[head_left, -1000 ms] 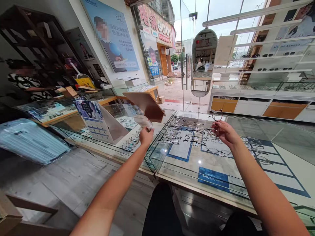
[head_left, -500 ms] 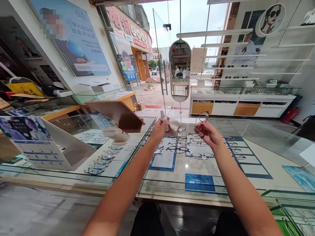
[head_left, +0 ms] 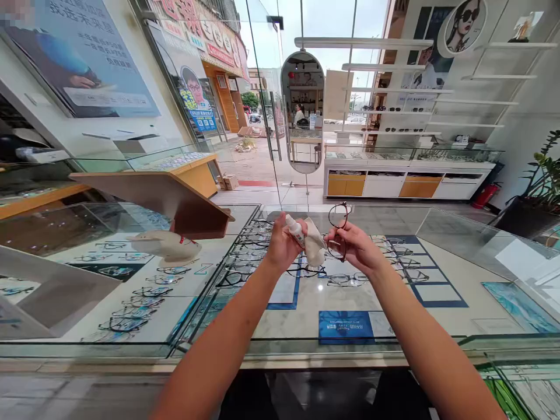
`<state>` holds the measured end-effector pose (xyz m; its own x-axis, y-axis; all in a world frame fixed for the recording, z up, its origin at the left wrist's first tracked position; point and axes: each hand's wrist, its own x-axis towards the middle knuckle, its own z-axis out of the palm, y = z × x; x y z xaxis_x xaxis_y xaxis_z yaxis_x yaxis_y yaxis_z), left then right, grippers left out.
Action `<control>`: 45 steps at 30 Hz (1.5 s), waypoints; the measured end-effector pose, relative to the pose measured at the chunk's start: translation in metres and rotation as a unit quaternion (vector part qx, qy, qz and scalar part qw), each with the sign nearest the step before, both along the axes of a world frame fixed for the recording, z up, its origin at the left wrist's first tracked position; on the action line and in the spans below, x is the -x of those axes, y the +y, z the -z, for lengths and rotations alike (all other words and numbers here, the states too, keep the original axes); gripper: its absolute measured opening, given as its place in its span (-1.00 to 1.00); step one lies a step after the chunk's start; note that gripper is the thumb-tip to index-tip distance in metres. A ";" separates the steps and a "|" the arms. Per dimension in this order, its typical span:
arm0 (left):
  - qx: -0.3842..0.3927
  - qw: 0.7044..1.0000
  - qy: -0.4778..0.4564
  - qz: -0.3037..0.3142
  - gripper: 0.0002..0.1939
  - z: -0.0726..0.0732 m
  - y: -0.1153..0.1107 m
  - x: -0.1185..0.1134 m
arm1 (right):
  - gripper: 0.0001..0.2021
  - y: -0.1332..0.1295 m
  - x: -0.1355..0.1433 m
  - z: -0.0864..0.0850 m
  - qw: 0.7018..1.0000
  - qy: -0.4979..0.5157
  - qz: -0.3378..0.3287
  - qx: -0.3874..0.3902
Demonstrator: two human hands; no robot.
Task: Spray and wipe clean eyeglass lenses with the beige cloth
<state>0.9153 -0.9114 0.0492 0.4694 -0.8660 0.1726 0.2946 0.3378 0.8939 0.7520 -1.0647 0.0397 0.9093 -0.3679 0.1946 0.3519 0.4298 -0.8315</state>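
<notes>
My left hand (head_left: 282,245) is closed round a small white bottle (head_left: 294,227), which tilts toward the upper left. A light grey-beige cloth (head_left: 314,244) hangs from the same hand, on its right side. In my right hand (head_left: 353,244) is a pair of dark-rimmed round eyeglasses (head_left: 338,217), gripped by the frame and turned upright, one lens above the other. The cloth's edge is close beside the eyeglasses; whether they touch I cannot tell. Both hands are above the glass display counter (head_left: 280,349), where rows of spectacle frames lie under the glass.
A brown wooden stand (head_left: 153,192) and a beige rounded object (head_left: 168,245) are on the left of the counter. A white folded display board (head_left: 52,291) stands nearer. An oval mirror (head_left: 305,116) and white wall shelves (head_left: 371,44) are beyond, with a potted plant (head_left: 540,192) at right.
My two hands have come closer together, bringing the cloth beside the eyeglasses. The bottle has tilted further to the left. My view has turned slightly right and down.
</notes>
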 end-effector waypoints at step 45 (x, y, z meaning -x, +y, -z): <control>-0.075 0.870 -0.438 -0.212 -0.51 0.007 -0.001 0.020 | -0.66 0.013 -0.006 -0.002 0.999 0.002 0.040 -0.035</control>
